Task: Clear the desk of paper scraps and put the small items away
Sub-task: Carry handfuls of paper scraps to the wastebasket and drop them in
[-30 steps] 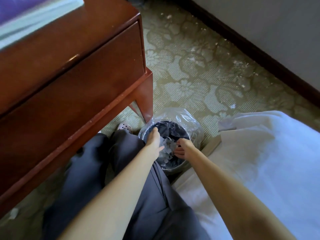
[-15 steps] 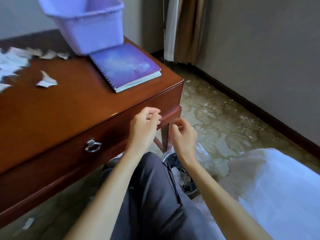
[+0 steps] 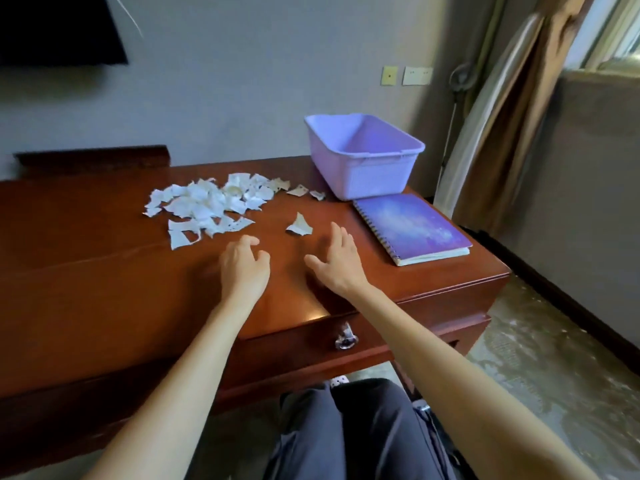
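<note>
A heap of torn white paper scraps [image 3: 207, 206] lies mid-way across the glossy reddish-brown wooden desk [image 3: 104, 271], and one curled scrap [image 3: 299, 226] sits apart, just beyond the hands. To the right are a lilac plastic tub [image 3: 367, 174], only bare walls showing inside, and a purple spiral notebook [image 3: 412, 226]. The left hand [image 3: 244, 265], loosely curled, and the right hand [image 3: 337, 259], fingers spread, hold nothing. Both have risen from the drawer front to above the desktop.

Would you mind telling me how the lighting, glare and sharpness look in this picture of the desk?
In the head view, daylight comes from the window at upper right and leaves a pale sheen on the desk near its front edge; in the head view, the drawer handle is smeared by blur, the left hand slightly soft; the wide-angle lens bows the curtain at the frame's edge.
</note>
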A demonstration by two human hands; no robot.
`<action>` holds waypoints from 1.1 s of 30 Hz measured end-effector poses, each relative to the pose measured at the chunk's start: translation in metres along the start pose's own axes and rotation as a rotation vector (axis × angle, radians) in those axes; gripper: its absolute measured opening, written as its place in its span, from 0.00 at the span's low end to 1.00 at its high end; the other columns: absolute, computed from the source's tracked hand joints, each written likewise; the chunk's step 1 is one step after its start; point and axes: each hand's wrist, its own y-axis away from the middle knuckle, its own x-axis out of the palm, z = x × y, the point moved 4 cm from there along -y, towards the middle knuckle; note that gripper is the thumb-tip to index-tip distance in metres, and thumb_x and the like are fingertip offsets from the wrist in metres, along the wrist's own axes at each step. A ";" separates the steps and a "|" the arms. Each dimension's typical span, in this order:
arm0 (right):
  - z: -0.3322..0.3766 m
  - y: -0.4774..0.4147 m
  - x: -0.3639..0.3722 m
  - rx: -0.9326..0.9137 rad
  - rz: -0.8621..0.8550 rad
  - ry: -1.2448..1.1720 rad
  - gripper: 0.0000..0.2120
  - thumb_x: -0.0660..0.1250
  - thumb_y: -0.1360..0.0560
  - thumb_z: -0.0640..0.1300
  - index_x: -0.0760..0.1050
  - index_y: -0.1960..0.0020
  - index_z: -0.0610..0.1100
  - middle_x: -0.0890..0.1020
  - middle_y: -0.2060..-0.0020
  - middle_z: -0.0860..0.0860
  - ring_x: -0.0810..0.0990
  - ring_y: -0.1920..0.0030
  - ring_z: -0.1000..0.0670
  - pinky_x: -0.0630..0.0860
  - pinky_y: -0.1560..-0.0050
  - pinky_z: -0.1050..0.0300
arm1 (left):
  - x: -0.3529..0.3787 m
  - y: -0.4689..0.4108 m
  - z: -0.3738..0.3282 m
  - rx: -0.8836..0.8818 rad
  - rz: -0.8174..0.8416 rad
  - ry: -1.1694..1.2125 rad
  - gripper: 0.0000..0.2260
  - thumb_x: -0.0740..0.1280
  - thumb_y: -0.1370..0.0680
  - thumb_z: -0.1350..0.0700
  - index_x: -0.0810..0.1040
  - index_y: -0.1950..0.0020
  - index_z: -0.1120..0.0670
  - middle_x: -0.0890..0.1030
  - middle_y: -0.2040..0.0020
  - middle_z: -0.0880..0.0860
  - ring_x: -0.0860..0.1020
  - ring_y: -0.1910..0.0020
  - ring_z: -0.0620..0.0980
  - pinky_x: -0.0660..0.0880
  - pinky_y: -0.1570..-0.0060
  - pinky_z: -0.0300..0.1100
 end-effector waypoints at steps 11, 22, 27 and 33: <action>0.062 -0.092 0.058 -0.154 0.113 0.126 0.44 0.63 0.25 0.58 0.41 0.23 0.42 0.44 0.23 0.42 0.52 0.23 0.42 0.54 0.25 0.50 | -0.022 -0.098 0.069 -0.104 0.129 -0.461 0.37 0.59 0.25 0.35 0.45 0.23 0.44 0.40 0.22 0.59 0.38 0.24 0.64 0.45 0.27 0.60; 0.096 -0.167 0.098 -0.378 0.166 0.333 0.29 0.57 0.24 0.60 0.56 0.26 0.57 0.50 0.23 0.49 0.48 0.24 0.41 0.49 0.25 0.43 | -0.014 -0.170 0.088 0.100 0.029 -0.468 0.29 0.59 0.23 0.43 0.54 0.24 0.44 0.54 0.23 0.52 0.54 0.24 0.56 0.55 0.26 0.55; 0.105 -0.174 0.097 -0.394 0.090 0.357 0.21 0.56 0.23 0.53 0.65 0.32 0.48 0.70 0.37 0.44 0.68 0.36 0.41 0.63 0.34 0.48 | -0.017 -0.172 0.080 0.164 -0.033 -0.507 0.24 0.58 0.22 0.48 0.59 0.26 0.45 0.66 0.29 0.53 0.65 0.31 0.54 0.62 0.32 0.49; 0.105 -0.164 0.089 -0.384 -0.044 0.370 0.21 0.59 0.24 0.46 0.64 0.33 0.40 0.71 0.41 0.42 0.70 0.42 0.40 0.70 0.49 0.52 | -0.023 -0.162 0.073 0.171 -0.140 -0.582 0.14 0.57 0.20 0.57 0.67 0.34 0.57 0.69 0.37 0.57 0.71 0.40 0.54 0.73 0.49 0.42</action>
